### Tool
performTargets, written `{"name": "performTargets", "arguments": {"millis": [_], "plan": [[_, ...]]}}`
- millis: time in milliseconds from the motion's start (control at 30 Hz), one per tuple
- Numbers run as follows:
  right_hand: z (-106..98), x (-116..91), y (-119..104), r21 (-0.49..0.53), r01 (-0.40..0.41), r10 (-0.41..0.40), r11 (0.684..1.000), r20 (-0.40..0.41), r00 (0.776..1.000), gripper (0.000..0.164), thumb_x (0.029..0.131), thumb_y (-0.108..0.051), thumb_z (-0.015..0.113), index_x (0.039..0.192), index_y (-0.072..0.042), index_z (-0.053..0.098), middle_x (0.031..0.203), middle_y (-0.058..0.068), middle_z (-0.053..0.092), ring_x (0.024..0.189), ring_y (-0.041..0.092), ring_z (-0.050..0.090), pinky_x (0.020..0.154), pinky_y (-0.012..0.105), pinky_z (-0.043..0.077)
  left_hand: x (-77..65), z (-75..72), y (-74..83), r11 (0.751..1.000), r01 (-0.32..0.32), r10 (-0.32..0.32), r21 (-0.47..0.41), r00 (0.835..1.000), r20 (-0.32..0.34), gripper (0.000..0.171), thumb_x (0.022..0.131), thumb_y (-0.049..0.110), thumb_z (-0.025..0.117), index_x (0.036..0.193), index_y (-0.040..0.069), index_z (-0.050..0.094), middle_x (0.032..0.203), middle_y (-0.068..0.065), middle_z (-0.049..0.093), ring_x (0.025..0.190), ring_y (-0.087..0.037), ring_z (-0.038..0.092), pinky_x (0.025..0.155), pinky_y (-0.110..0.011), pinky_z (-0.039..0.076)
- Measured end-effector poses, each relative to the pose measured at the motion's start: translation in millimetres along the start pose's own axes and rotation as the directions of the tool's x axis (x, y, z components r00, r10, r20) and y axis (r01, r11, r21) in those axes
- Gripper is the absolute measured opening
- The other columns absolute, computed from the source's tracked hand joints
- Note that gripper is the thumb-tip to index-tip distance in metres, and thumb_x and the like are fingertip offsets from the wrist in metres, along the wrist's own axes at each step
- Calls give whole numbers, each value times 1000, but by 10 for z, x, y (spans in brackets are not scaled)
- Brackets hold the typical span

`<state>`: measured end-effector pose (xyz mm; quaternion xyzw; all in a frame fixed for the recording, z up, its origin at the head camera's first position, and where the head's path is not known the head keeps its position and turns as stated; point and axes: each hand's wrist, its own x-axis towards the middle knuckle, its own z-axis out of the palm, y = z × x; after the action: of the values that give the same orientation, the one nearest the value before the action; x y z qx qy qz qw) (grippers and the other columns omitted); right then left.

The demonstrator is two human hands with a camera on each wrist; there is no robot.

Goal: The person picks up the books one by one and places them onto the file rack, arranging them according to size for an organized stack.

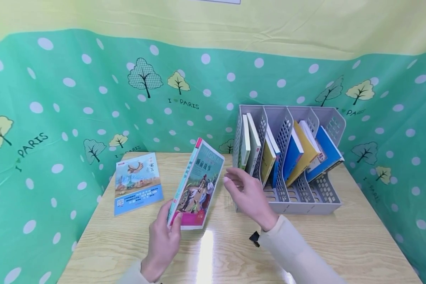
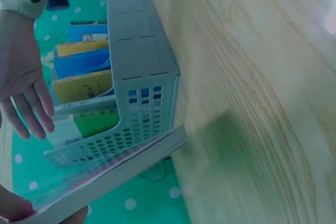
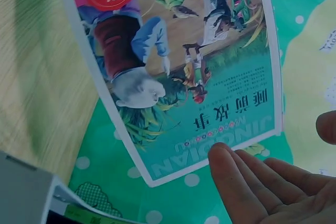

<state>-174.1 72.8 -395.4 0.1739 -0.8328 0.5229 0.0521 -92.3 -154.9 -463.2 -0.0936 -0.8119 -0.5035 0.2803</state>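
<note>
My left hand (image 1: 165, 232) grips a storybook (image 1: 200, 189) by its lower spine corner, thumb over the pink strip of the cover. The book is tilted above the table, its illustrated green front towards me. Just right of its edge is my right hand (image 1: 250, 193), with loosely bent fingers and nothing held. In the right wrist view the fingertips (image 3: 223, 156) lie close to the book's top edge; contact cannot be told. The left wrist view shows the book's page edges (image 2: 131, 166) and the right hand's palm (image 2: 21, 66) beyond.
A grey file rack (image 1: 291, 208) with several slots stands at the back right, holding upright and leaning books, among them a yellow book (image 1: 299, 165). A blue-and-beige book (image 1: 138, 183) lies flat at the left. A small black object (image 1: 255, 238) is by the right sleeve. Behind hangs a green dotted curtain (image 1: 103, 79).
</note>
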Motion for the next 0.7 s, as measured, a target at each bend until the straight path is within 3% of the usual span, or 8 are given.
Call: {"name": "performTargets", "arguments": {"millis": [167,300,567,700], "plan": [[23,61,-107,39,-27,25,999,48,999,53,94,-48,55,133,-12,53,118,3,65,103,14,63,88,35,52,3,22,20,985,-167,169,53,985,-25,45,83,-17,60,125,-4,53,108,-22,66,90,-36,68,70,-22,56],[33,99,-157,61,-56,52,997,70,996,63,92,-52,55,137,-8,48,122,8,63,105,19,62,91,39,51,8,36,33,964,-248,253,93,967,-45,46,81,-17,60,125,-5,53,111,-21,66,93,-35,67,77,-24,54],[41,146,-231,67,-154,142,986,161,977,75,90,-58,54,142,-6,42,128,7,59,110,21,60,93,40,50,-2,67,24,942,-310,319,127,946,-56,46,79,-16,59,125,-6,54,114,-19,65,96,-35,67,76,-25,54],[47,170,-265,71,-163,148,984,178,973,74,93,-57,49,143,-4,39,129,12,58,110,23,61,85,37,54,-8,76,30,924,-349,361,155,931,-56,44,81,-11,56,125,-8,54,112,-20,65,94,-35,67,73,-27,55]]}}
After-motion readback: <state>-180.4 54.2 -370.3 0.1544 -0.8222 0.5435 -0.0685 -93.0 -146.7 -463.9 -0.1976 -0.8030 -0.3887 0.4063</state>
